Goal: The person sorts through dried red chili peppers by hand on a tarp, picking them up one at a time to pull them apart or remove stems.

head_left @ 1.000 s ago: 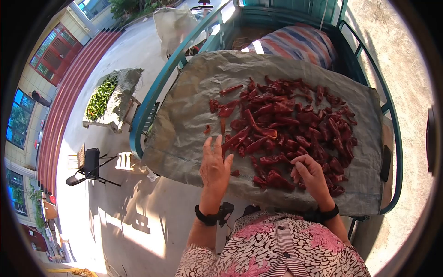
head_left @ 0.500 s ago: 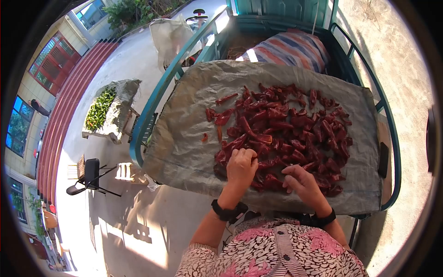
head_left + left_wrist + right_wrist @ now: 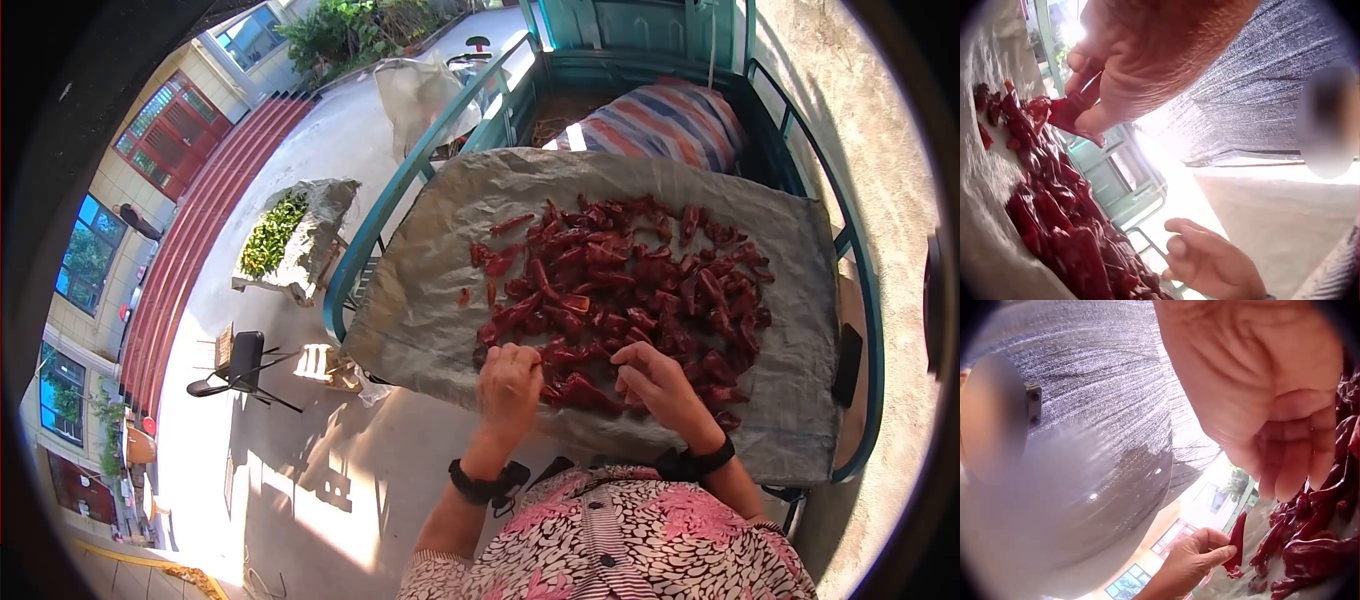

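Note:
A broad heap of wrinkled dark red peppers (image 3: 640, 290) lies spread over a grey woven sheet (image 3: 420, 270). At the near left edge of the heap, my left hand (image 3: 510, 392) pinches one red pepper (image 3: 1079, 112) between thumb and fingers; the right wrist view shows this pepper (image 3: 1238, 544) held pointing up. My right hand (image 3: 660, 388) hovers over the near right part of the heap, its fingers loosely bent. Nothing shows between those fingers in the right wrist view, where the palm (image 3: 1254, 381) fills the upper right.
A teal rail (image 3: 400, 190) runs round the cart bed on both sides. Behind the sheet lies a striped bundle (image 3: 660, 120). To the left stand a small table with green peppers (image 3: 272, 235) and a black folding chair (image 3: 245, 360). Red steps (image 3: 200, 230) line the building.
My left hand went from spread fingers at the sheet's left to the heap's near edge, and now pinches a pepper. The right hand stays near the same spot. The head view has shifted slightly.

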A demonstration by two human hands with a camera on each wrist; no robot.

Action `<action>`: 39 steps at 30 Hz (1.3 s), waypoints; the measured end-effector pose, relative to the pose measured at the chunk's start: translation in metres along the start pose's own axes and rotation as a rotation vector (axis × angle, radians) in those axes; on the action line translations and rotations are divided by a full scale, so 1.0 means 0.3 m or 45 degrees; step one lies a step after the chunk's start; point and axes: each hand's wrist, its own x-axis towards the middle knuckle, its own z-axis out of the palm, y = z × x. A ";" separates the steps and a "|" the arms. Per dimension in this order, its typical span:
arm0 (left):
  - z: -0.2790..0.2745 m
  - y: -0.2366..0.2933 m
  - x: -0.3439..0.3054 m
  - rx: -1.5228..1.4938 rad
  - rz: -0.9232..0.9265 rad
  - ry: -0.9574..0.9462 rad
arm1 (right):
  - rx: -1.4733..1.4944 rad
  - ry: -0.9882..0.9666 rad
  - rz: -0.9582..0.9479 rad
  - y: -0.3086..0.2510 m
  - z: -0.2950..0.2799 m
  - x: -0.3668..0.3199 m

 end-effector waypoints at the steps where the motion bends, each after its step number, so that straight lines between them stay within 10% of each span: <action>1: -0.007 -0.026 0.005 0.065 -0.051 0.002 | -0.021 -0.050 0.009 0.000 -0.013 -0.007; 10: 0.096 -0.177 0.182 0.472 -0.209 0.388 | -0.155 -0.186 -0.031 0.000 -0.111 -0.054; 20: 0.341 -0.241 0.374 0.496 0.172 -0.297 | -0.170 -0.059 0.010 0.036 -0.175 -0.042; 26: 0.271 -0.152 0.394 0.472 0.383 0.058 | -0.146 -0.010 -0.006 0.082 -0.189 0.001; 31: 0.163 0.086 0.263 0.085 0.562 -0.347 | 0.009 0.104 0.012 0.009 -0.139 0.077; 39: 0.126 0.137 0.135 -0.107 0.516 -0.298 | 0.018 0.067 0.040 0.068 -0.079 0.113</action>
